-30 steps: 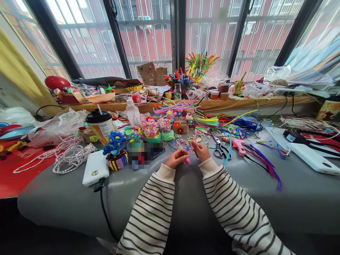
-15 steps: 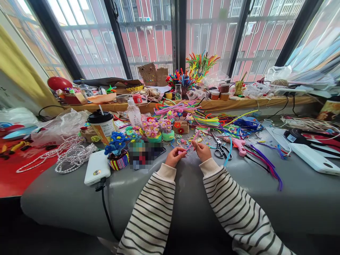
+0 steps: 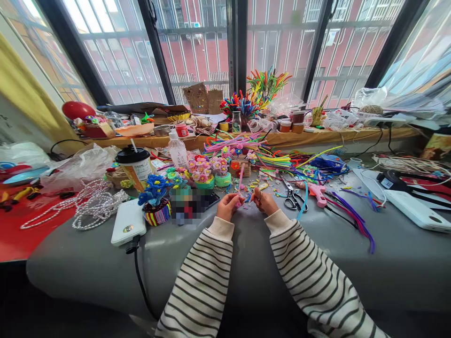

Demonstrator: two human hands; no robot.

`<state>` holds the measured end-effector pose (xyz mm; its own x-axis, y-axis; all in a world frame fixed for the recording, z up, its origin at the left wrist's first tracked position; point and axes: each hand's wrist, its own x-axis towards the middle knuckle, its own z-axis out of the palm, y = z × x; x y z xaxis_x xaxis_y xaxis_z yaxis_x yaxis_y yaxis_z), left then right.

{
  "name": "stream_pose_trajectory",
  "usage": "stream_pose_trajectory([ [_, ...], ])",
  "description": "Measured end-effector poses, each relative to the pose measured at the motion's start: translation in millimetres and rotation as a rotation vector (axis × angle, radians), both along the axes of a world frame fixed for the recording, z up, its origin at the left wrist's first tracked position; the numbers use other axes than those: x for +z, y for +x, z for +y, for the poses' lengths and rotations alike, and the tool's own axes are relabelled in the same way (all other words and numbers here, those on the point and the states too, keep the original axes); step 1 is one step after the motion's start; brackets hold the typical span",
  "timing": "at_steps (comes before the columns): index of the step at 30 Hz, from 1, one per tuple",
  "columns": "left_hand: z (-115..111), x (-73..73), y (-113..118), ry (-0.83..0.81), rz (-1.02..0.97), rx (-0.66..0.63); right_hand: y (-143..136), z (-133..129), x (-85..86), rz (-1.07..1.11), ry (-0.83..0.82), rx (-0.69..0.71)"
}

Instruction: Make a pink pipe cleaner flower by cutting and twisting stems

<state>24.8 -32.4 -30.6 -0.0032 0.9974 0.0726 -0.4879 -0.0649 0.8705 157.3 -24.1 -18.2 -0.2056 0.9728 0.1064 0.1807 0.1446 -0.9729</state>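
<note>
My left hand (image 3: 228,207) is closed in a pinch on a pink pipe cleaner (image 3: 241,176), whose free end stands up above the fingertips. A small pink bent part of it shows at the fingers. To the right, slightly apart, my right hand (image 3: 265,202) is curled with thumb and fingers pressed together. What it pinches is too small to make out. Bits of coloured pipe cleaner lie scattered on the grey table beyond both hands. Black-handled scissors (image 3: 295,197) lie just right of my right hand, with a pink glue gun (image 3: 318,194) past them.
Left stand a blue pipe-cleaner flower pot (image 3: 157,214), a white power bank (image 3: 129,221) with a black cable, and a drink cup (image 3: 136,165). Pink flower pots (image 3: 200,170) and a clear bottle (image 3: 178,150) stand behind. Purple pipe cleaners (image 3: 355,218) lie right.
The pink pipe cleaner, slanting between both hands before, now stands upright from my left hand. My right hand has lowered slightly and turned; its fingers have come away from that pipe cleaner.
</note>
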Motion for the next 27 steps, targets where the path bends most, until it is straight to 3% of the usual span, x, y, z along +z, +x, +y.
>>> stream_pose_trajectory([
  [6, -1, 4.9, -4, -0.025, -0.149, 0.036, -4, -7, -1.6, -0.167, 0.099, 0.240],
  [13, 0, 3.3, -5, 0.008, -0.115, 0.028, -6, -11, -0.3, -0.353, 0.210, 0.252],
  [27, -5, 8.1, -4, -0.024, -0.059, -0.105, -8, -12, -2.3, -0.356, 0.281, 0.351],
])
